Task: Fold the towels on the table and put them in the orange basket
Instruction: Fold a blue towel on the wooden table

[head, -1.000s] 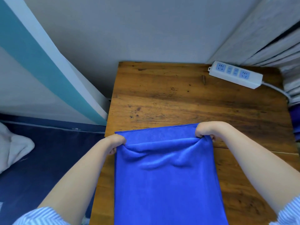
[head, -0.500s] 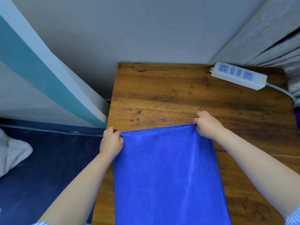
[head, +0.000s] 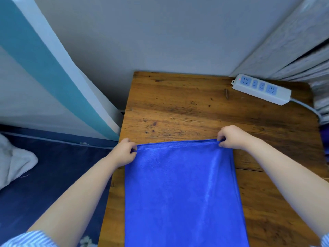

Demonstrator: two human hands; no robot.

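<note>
White power strip point(head: 261, 89) by curtain point(head: 292, 43); white cloth point(head: 14, 161) far left.

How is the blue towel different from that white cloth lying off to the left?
The blue towel lies smooth and stretched on the wooden table; the white cloth lies crumpled on a dark blue surface. The left hand and right hand pinch the towel's corners; nothing touches the white cloth. Both look like soft fabric.

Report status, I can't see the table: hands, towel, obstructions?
Left hand and right hand pinch blue towel far corners. Towel flat, unfolded. Power strip far right, apart.
</note>
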